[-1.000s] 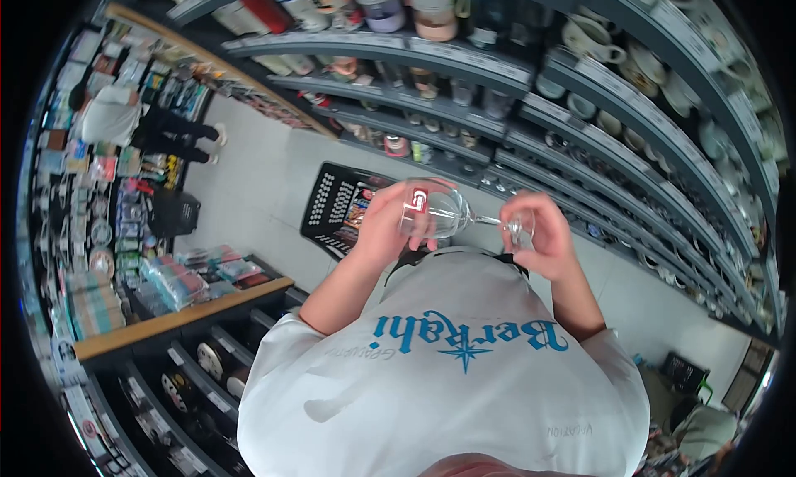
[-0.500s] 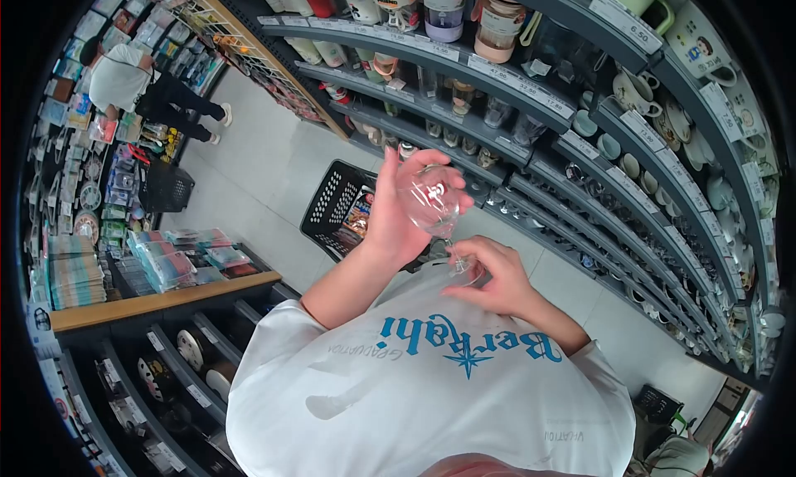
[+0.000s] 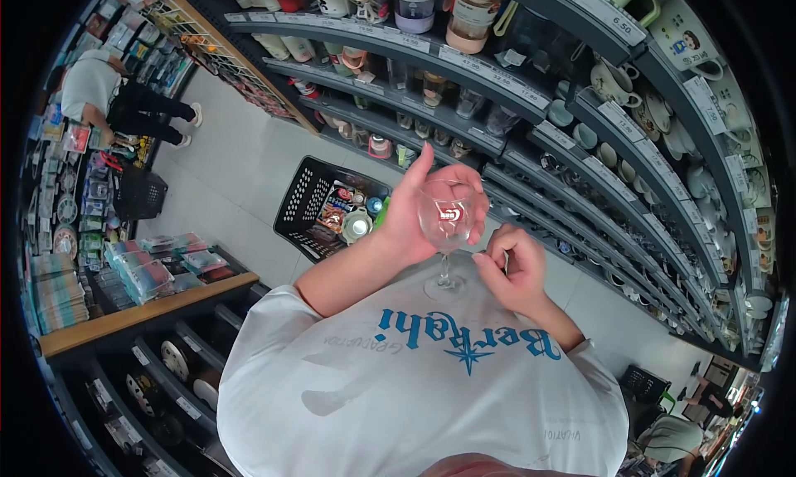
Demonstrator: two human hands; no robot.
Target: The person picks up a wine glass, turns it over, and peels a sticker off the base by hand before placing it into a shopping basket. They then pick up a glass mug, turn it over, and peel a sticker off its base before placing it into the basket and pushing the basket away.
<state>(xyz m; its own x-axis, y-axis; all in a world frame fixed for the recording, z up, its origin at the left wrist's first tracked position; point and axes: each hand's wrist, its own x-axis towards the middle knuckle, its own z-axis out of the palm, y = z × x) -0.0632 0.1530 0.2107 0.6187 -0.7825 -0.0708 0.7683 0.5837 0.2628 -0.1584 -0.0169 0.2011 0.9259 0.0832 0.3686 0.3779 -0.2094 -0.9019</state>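
Stemmed glass [image 3: 448, 218] sits in the cupped left hand [image 3: 406, 221]; loosely curled right hand [image 3: 517, 271] beside it.

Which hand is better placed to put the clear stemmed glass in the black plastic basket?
Likely the left hand: it cups the clear stemmed glass, and the black plastic basket is on that side. The right hand is loosely curled, apart from the glass.

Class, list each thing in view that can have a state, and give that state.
Wine glass: held, bowl uppermost in the picture, no liquid visible.
Label: stuck on the bowl.
Left hand: around the bowl.
Right hand: loosely curled, beside the glass.
Black basket: open-topped, holding goods.
Shelves: stocked.
Person at far left: standing.
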